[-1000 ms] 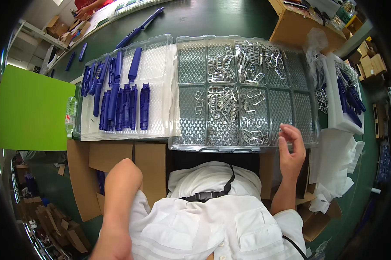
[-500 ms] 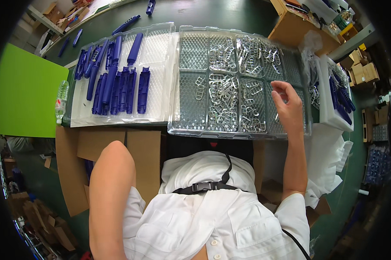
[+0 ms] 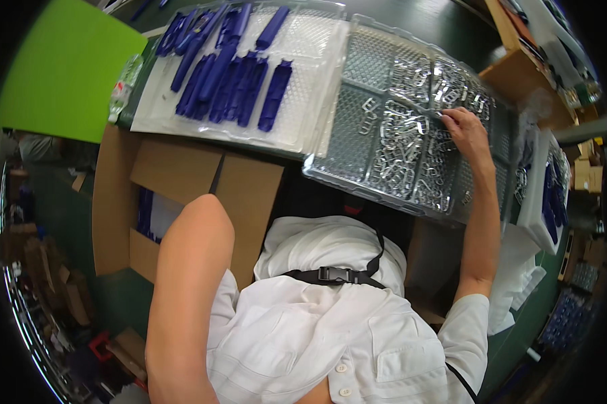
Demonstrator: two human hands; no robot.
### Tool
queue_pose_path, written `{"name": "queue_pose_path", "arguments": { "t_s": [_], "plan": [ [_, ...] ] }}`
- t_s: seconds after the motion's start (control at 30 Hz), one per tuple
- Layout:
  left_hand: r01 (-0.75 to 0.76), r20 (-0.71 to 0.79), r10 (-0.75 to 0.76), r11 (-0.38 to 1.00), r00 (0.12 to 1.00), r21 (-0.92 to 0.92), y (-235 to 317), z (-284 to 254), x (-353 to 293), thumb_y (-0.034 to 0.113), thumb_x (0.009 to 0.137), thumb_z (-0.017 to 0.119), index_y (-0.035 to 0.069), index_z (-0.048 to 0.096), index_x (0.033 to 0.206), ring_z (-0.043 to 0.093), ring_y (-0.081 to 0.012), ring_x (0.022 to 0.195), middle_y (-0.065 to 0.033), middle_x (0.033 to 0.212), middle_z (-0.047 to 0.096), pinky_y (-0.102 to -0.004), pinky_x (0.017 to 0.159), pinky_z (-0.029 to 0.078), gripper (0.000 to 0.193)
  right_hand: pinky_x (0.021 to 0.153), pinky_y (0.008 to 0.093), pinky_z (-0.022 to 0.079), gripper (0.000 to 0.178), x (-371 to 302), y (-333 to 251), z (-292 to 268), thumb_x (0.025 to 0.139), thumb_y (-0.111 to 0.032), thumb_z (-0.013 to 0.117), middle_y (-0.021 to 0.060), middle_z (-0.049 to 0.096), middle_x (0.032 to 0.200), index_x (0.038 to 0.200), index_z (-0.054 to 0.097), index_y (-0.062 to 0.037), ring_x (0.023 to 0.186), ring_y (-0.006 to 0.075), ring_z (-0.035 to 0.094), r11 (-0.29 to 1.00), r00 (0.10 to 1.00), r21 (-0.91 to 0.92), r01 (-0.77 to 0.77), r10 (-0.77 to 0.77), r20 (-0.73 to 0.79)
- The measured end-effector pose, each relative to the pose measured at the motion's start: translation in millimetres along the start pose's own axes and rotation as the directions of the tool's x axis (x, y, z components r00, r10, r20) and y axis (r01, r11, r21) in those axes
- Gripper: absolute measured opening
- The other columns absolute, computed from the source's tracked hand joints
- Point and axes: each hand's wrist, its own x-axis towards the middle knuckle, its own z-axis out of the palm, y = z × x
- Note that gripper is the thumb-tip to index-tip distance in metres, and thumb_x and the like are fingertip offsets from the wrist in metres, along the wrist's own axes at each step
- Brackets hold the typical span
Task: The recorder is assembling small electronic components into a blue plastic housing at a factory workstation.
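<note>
Over the clear compartment tray (image 3: 340,172) my right hand (image 3: 470,135) hovers or touches the metal pieces; I cannot tell which. Its thumb and fingers are pinched together by a divider, and what is between the tips is too small to make out. Small shiny bent-metal pieces (image 3: 399,135) fill several compartments, with a few more (image 3: 368,116) in a left one. My bent left arm (image 3: 192,289) shows at lower left, but its hand is not visible. On the white plastic tray (image 3: 310,87) to the left lie several long dark-blue plastic shells (image 3: 274,95).
A cardboard box (image 3: 175,172) stands open below the white tray. To its left are a bright green board (image 3: 64,74) and a clear bottle (image 3: 125,87). At right, a white foam box (image 3: 533,195) holds blue parts, and a wooden box (image 3: 519,74) stands behind.
The view has tilted, shifting the trays up and right. My right hand has moved from a right-hand compartment to the metal pieces nearer the tray's middle, and its fingers have closed.
</note>
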Motion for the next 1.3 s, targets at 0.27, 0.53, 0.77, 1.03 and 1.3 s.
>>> {"name": "queue_pose_path", "arguments": {
  "t_s": [0.27, 0.53, 0.77, 1.03, 1.3],
  "plan": [
    [0.121, 0.045, -0.126, 0.989, 0.991, 0.09, 40, -17, -4, 0.011, 0.093, 0.054, 0.004, 0.069, 0.101, 0.062, -0.0197, 0.088, -0.0068, 0.097, 0.063, -0.0411, 0.088, 0.057, 0.019, 0.082, 0.03, 0.053, 0.021, -3, 52, -5, 0.098, -0.01, 0.071, 0.0055, 0.072, 0.102, 0.116, 0.075, -0.0012, 0.093, 0.0152, 0.069, 0.974, 0.999, 0.225, 0.033, -0.03, -0.017],
    [0.443, -0.143, -0.422, 0.878, 0.895, 0.18, 99, -18, -48, 0.014, 0.086, 0.072, 0.019, 0.077, 0.102, 0.067, -0.013, 0.082, 0.0058, 0.095, 0.075, -0.0349, 0.077, 0.054, 0.017, 0.09, 0.0245, 0.053, 0.029, -73, -12, -28, 0.105, -0.006, 0.064, 0.0021, 0.071, 0.113, 0.133, 0.071, -0.0013, 0.1, 0.0081, 0.064, 0.82, 0.953, 0.562, -0.106, 0.246, -0.179],
    [0.789, -0.595, 0.55, 0.221, -0.586, -0.573, 297, 52, -319, 0.017, 0.108, 0.054, 0.009, 0.064, 0.136, 0.064, -0.0148, 0.116, -0.0028, 0.129, 0.069, -0.0398, 0.096, 0.051, 0.03, 0.087, 0.0254, 0.054, 0.022, -157, -29, -25, 0.103, -0.006, 0.067, 0.0039, 0.071, 0.109, 0.123, 0.073, 0.0013, 0.095, 0.0102, 0.065, 0.703, 0.882, 0.667, -0.246, 0.448, -0.147],
    [0.714, -0.804, -0.064, 0.422, -0.591, -0.558, 212, 6, -376, 0.007, 0.1, 0.049, 0.005, 0.044, 0.158, 0.059, -0.0279, 0.136, -0.0124, 0.156, 0.055, -0.0419, 0.106, 0.051, 0.058, 0.09, 0.0261, 0.053, 0.021, -156, -54, -26, 0.102, -0.003, 0.066, 0.006, 0.071, 0.114, 0.121, 0.073, 0.0032, 0.102, 0.0126, 0.065, 0.733, 0.881, 0.652, -0.195, 0.423, -0.212],
    [0.404, -0.816, -0.159, -0.91, -0.557, -0.098, 205, -92, -430, 0.028, 0.097, 0.061, 0.015, 0.065, 0.141, 0.067, -0.0275, 0.127, -0.0135, 0.142, 0.067, -0.042, 0.094, 0.057, 0.047, 0.094, 0.0259, 0.052, 0.021, -158, -68, -37, 0.101, 0.001, 0.066, 0.0073, 0.071, 0.117, 0.12, 0.072, 0.0037, 0.106, 0.0131, 0.065, 0.657, 0.879, 0.723, -0.214, 0.452, -0.15]
  ]
}}
